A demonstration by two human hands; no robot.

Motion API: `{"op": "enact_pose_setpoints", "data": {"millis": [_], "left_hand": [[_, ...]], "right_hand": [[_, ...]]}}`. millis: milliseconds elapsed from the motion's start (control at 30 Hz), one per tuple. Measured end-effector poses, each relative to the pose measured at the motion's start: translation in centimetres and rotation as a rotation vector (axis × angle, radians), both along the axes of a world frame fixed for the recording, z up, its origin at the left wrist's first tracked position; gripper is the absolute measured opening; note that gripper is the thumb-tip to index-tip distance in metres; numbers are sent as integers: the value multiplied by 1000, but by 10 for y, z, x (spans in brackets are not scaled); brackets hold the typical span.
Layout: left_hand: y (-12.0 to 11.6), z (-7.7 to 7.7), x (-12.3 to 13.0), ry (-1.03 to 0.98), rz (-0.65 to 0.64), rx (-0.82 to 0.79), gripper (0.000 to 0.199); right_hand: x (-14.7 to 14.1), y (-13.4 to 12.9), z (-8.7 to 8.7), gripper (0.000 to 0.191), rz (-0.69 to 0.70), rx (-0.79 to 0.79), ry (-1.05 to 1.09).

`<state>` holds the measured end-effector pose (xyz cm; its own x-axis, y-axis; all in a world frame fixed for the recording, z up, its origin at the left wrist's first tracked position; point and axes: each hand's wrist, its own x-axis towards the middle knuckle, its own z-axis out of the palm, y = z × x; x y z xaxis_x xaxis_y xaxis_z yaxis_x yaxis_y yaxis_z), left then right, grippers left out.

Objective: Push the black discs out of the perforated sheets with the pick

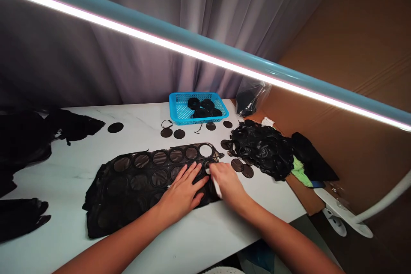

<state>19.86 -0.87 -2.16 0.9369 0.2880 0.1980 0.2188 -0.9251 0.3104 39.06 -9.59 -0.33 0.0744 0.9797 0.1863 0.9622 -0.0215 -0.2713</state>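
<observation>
A black film sheet (pixel 138 184) lies on the white marble-look table (pixel 64 180), marked with rows of round discs. One round hole near its far edge (pixel 205 150) shows the white table through it. My left hand (pixel 181 195) rests flat on the sheet with its fingers spread. My right hand (pixel 226 182) grips a slim white tool (pixel 217 189), its upper end hidden by my fingers, close to the hole. Loose dark discs (pixel 237 165) lie just beyond my right hand.
A blue plastic basket (pixel 221 113) holds several black rolls (pixel 201 107). A heap of crumpled black scrap (pixel 261 150) lies at the right, and black sheets (pixel 73 125) lie at the left. A lamp bar (pixel 205 53) crosses overhead; cardboard (pixel 353 51) stands at the right.
</observation>
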Motion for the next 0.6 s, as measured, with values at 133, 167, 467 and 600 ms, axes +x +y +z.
{"op": "enact_pose_setpoints", "data": {"millis": [133, 167, 467, 600], "left_hand": [[1, 4, 0, 8, -11, 30, 49], [0, 5, -1, 5, -17, 28, 49], [-18, 6, -20, 70, -154, -21, 63], [-18, 8, -22, 87, -188, -36, 63]], "right_hand": [[52, -4, 13, 14, -357, 194, 47], [61, -7, 18, 14, -401, 228, 119], [9, -40, 16, 19, -69, -147, 858], [2, -46, 8, 21, -67, -201, 933]]}}
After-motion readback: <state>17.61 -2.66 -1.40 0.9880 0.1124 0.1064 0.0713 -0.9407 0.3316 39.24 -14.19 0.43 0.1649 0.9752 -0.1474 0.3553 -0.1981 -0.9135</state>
